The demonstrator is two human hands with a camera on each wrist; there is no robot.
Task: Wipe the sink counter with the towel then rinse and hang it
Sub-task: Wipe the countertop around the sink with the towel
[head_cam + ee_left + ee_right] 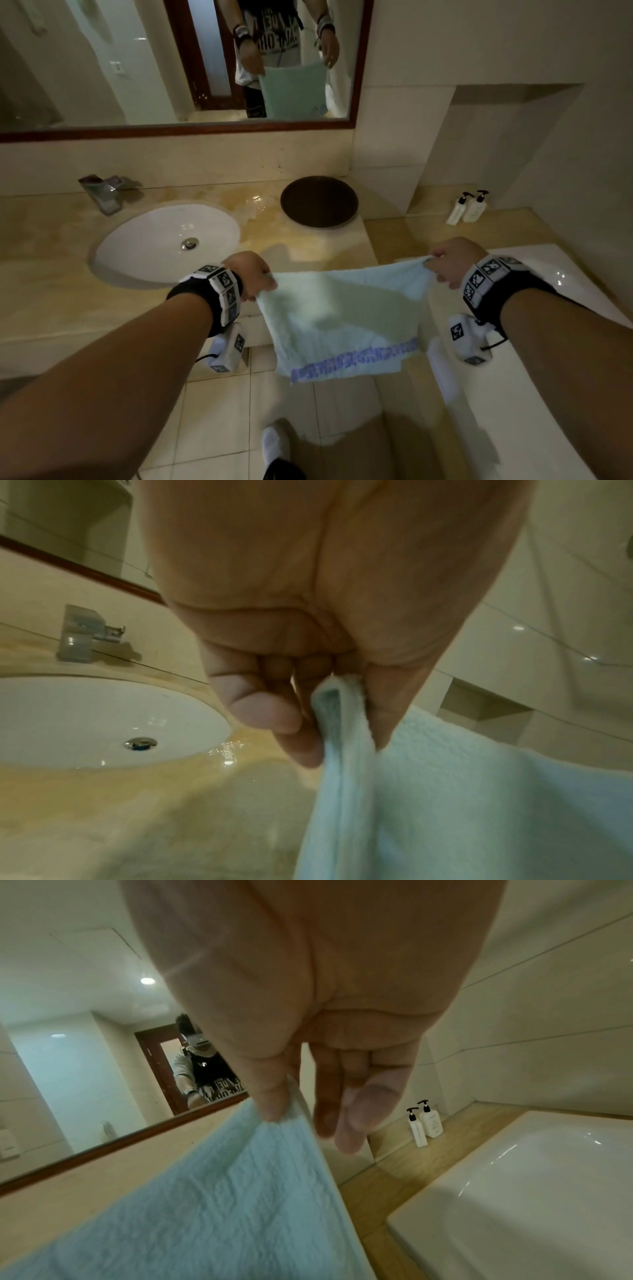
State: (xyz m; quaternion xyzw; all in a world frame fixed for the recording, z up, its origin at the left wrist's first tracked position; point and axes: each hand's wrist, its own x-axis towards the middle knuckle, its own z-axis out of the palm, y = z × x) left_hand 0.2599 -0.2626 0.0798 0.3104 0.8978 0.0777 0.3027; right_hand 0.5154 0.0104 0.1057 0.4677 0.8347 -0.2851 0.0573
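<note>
A pale blue towel point(339, 315) with a patterned blue band near its lower edge hangs spread out in the air, in front of the beige stone counter point(54, 291). My left hand point(251, 275) pinches its left top corner, and my right hand point(448, 262) pinches its right top corner. The left wrist view shows the towel point(445, 791) edge folded between my left hand's point(308, 710) thumb and fingers. In the right wrist view, my right hand's point(291, 1104) thumb presses the towel point(219, 1191) corner while the other fingers hang straight. The white oval sink point(164, 243) lies left of the towel.
A chrome faucet point(102, 192) stands behind the sink. A dark round tray point(318, 202) sits at the counter's right end, with wet patches point(260, 205) beside it. Two pump bottles point(467, 207) stand on a ledge by the white bathtub point(548, 359). A mirror point(137, 68) hangs above.
</note>
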